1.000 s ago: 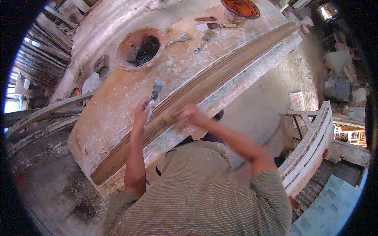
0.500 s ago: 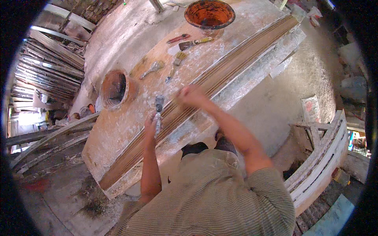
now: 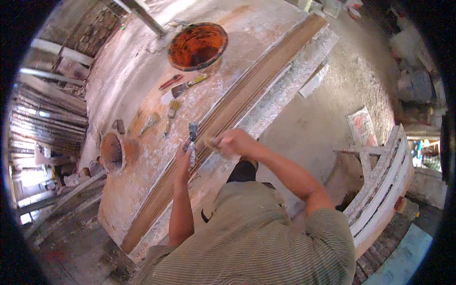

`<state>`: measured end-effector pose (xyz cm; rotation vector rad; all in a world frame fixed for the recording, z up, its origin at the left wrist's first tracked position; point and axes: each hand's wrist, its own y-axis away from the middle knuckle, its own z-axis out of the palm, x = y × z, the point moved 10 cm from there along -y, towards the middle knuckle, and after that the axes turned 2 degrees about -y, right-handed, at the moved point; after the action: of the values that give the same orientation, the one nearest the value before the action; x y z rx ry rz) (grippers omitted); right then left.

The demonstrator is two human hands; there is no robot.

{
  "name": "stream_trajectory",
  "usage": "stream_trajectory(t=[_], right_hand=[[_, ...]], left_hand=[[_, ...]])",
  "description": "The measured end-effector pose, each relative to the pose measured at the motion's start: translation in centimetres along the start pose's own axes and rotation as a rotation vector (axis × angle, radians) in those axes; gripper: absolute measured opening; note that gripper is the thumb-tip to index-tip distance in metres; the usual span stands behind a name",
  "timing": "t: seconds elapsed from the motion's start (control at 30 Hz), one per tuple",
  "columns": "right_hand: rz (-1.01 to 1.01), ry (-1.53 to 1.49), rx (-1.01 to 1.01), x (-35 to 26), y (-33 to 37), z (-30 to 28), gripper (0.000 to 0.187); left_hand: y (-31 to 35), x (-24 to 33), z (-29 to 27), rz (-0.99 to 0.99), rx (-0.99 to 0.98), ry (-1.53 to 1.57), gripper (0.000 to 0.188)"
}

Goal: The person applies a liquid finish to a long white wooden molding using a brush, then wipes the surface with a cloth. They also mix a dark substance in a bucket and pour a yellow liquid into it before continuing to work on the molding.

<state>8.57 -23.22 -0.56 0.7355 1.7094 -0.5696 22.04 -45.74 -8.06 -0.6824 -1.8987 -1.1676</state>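
A long brown grooved wooden moulding [image 3: 259,76] lies slantwise along the near edge of the spattered worktable [image 3: 124,190]. My left hand [image 3: 183,160] is closed around the handle of a putty knife [image 3: 193,130], its dark blade pointing away from me over the moulding. To the right, my right hand [image 3: 232,143] is closed, with a small tan, brush-like thing [image 3: 214,143] jutting from its fingers toward the putty knife. Motion blurs that thing, and its kind is unclear. The right hand hovers over the moulding's near side.
Across the table stand an orange bucket [image 3: 171,47] with a dark rim and, at left, a tipped, stained bucket [image 3: 124,148]. Between them lie a red-handled tool [image 3: 170,81], a wide scraper [image 3: 189,86], a paintbrush [image 3: 174,108] and another brush [image 3: 150,121]. A white curved frame [image 3: 382,183] stands at right.
My right hand has come nearer to me, from above the moulding toward its near side. My left hand still grips the putty knife. The whole view has shifted, so the table's things appear farther left.
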Motion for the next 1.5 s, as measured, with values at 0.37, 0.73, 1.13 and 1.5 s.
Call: stream_trajectory(t=[0.37, 0.73, 1.13, 1.5], right_hand=[[0.095, 0.110, 0.402, 8.6, -9.7, -43.0, 0.019], [0.280, 0.913, 0.623, 10.4, -16.8, -63.3, 0.037], [0.181, 0.182, -0.044, 17.3, -9.8, -57.5, 0.020], [0.085, 0.283, 0.067, 15.7, -19.6, -69.1, 0.020]], left_hand=[[-3.0, 10.2, 23.3, 0.118, -0.339, -0.018, 0.029], [-8.3, 17.6, 32.6, 0.143, -0.355, -0.203, 0.031], [-15.3, 25.9, 34.5, 0.199, 0.093, -0.228, 0.035], [-23.4, 30.6, 39.6, 0.128, 0.217, -0.174, 0.037]])
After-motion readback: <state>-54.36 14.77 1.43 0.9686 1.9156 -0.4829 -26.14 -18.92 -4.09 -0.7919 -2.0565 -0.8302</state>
